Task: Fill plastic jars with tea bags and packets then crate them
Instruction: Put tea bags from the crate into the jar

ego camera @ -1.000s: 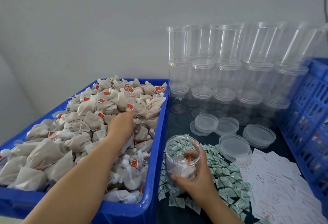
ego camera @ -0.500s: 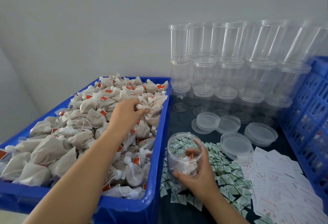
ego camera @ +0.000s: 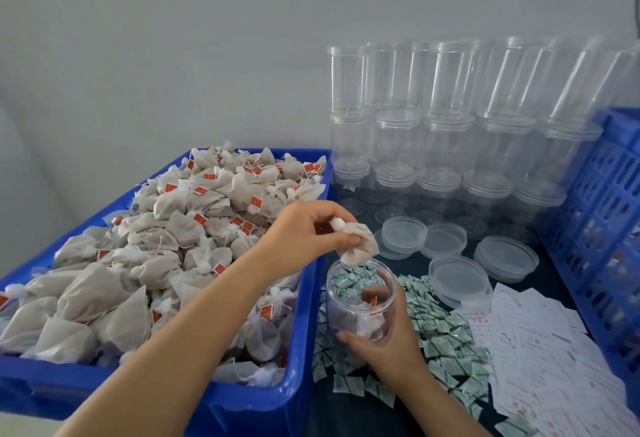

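Note:
My left hand (ego camera: 304, 232) pinches a beige tea bag (ego camera: 358, 244) and holds it just above the mouth of an open clear plastic jar (ego camera: 349, 301). My right hand (ego camera: 384, 338) grips that jar from its right side on the table. A few tea bags with red tags lie inside the jar. To the left, a blue bin (ego camera: 298, 360) is heaped with tea bags (ego camera: 166, 246). Small green and white packets (ego camera: 440, 336) are scattered around the jar.
Stacks of empty clear jars (ego camera: 446, 132) stand at the back against the wall. Loose clear lids (ego camera: 457, 279) lie in front of them. White paper slips (ego camera: 554, 357) spread at the right. A blue slatted crate (ego camera: 609, 215) stands at the far right.
My left hand has lifted a tea bag out of the bin and carried it right, over the jar. My right hand has kept its hold on the jar.

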Available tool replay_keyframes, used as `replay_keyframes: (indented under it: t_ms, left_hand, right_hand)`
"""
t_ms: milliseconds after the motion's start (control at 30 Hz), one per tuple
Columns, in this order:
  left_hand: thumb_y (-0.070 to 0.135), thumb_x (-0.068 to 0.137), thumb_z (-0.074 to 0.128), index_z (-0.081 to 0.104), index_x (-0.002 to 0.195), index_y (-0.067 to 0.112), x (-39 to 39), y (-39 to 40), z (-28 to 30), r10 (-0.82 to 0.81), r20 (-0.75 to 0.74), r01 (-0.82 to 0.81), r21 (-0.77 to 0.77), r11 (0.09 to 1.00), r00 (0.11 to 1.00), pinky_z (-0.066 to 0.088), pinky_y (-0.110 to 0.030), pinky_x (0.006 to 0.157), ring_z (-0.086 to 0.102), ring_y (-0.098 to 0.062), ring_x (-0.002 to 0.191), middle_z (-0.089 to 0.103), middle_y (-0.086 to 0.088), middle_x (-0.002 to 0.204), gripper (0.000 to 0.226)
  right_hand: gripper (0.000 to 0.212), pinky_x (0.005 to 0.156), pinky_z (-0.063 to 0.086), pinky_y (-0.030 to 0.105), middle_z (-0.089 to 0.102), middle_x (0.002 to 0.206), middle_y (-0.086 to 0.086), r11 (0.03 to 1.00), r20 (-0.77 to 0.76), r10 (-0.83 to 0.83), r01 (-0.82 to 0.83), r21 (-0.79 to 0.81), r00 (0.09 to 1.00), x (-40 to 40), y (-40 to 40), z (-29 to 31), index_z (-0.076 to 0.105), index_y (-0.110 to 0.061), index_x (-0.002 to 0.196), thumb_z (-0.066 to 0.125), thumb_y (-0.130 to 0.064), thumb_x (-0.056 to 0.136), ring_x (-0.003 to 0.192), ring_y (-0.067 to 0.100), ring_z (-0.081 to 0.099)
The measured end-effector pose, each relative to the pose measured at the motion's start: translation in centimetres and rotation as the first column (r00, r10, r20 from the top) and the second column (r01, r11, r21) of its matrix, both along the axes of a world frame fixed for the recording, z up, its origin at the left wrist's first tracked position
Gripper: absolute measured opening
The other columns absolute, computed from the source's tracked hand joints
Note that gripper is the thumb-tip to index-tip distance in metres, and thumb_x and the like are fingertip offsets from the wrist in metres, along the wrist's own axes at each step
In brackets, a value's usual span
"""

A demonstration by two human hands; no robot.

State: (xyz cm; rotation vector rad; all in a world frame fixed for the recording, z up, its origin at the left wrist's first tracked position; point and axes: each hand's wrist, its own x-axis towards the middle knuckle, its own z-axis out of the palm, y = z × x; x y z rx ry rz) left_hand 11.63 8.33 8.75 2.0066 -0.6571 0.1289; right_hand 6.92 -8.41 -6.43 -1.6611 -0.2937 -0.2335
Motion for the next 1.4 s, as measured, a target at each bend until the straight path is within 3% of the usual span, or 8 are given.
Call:
replay_keyframes:
  t_ms: [200,300,433,633,767,867,1067,1400]
  left_hand:
    - [0.022,0.079,0.075,0.069,0.09,0.033,0.0,-0.1,-0.6,-0.074,0.001,0.072,0.227,0.971,0.997,0.052,-0.018,0.076,0.063,-0.001,0.08,0.068,0.016,0.087,0.016]
    - [0.021,0.081,0.074,0.069,0.093,0.03,0.0,0.0,-0.9,-0.084,0.005,0.078,0.314,0.946,0.996,0.048,-0.012,0.081,0.062,0.003,0.086,0.069,0.016,0.089,0.016]
    - [0.015,0.084,0.07,0.071,0.098,0.023,0.0,-0.2,-1.1,-0.107,0.044,0.079,0.416,0.906,0.993,0.045,-0.009,0.084,0.059,0.004,0.091,0.067,0.015,0.095,0.016]
    - [0.016,0.086,0.066,0.067,0.107,0.026,-0.3,-0.6,-0.8,-0.142,0.14,0.031,0.596,0.803,0.98,0.044,-0.019,0.088,0.056,-0.001,0.095,0.065,0.014,0.105,0.023]
    - [0.021,0.09,0.061,0.065,0.112,0.029,-0.1,-0.7,-1.0,-0.192,0.235,-0.031,0.704,0.71,0.953,0.031,-0.022,0.09,0.041,0.001,0.095,0.065,0.013,0.106,0.024]
    - [0.025,0.09,0.061,0.065,0.113,0.029,0.0,-0.8,-1.0,-0.226,0.274,-0.054,0.737,0.674,0.935,0.028,-0.021,0.084,0.035,0.0,0.092,0.066,0.013,0.104,0.023]
    - [0.039,0.089,0.062,0.07,0.103,0.03,0.4,-0.8,-0.9,-0.238,0.207,-0.019,0.792,0.61,0.949,0.039,-0.031,0.089,0.041,-0.002,0.093,0.066,0.015,0.105,0.019]
    - [0.035,0.089,0.062,0.072,0.098,0.026,0.7,-0.5,-1.4,-0.22,0.211,-0.003,0.728,0.685,0.952,0.037,-0.022,0.085,0.041,-0.001,0.088,0.067,0.014,0.098,0.016]
  right_hand:
    - [0.096,0.071,0.053,0.011,0.056,0.112,-0.018,0.999,-0.021,0.022,-0.022,0.036,1.0,-0.1,0.1,0.1,0.039,-0.053,0.133,0.088,-0.04,0.051,0.105,-0.007,0.059]
    - [0.095,0.073,0.051,0.008,0.055,0.105,-0.031,0.999,-0.018,0.021,-0.02,0.026,1.0,-0.1,0.1,0.2,0.039,-0.06,0.132,0.087,-0.038,0.053,0.108,-0.008,0.058]
    - [0.097,0.071,0.053,0.01,0.055,0.106,-0.033,0.999,-0.031,0.017,-0.016,0.036,0.999,0.0,0.0,0.0,0.037,-0.07,0.127,0.088,-0.04,0.051,0.107,-0.008,0.059]
    - [0.095,0.071,0.053,0.01,0.055,0.106,-0.036,0.999,-0.023,0.018,-0.017,0.036,1.0,-0.1,0.1,0.0,0.035,-0.075,0.123,0.087,-0.04,0.053,0.107,-0.009,0.058]
    - [0.096,0.075,0.053,0.012,0.056,0.109,-0.036,0.999,-0.024,0.022,-0.021,0.04,0.999,0.0,0.1,0.1,0.033,-0.078,0.121,0.088,-0.042,0.052,0.107,-0.005,0.061]
    - [0.097,0.075,0.054,0.015,0.057,0.11,-0.032,0.999,-0.026,0.028,-0.027,0.04,0.999,0.1,0.1,0.0,0.034,-0.075,0.124,0.089,-0.039,0.052,0.107,-0.002,0.063]
    - [0.098,0.076,0.053,0.013,0.056,0.108,-0.029,1.0,-0.02,0.01,-0.009,0.013,1.0,0.3,0.1,-0.3,0.032,-0.074,0.126,0.089,-0.042,0.052,0.105,0.001,0.064]
    - [0.099,0.075,0.052,0.011,0.057,0.115,-0.02,1.0,-0.009,0.004,-0.003,0.025,1.0,0.4,0.0,-0.7,0.034,-0.074,0.125,0.09,-0.042,0.05,0.106,-0.002,0.063]
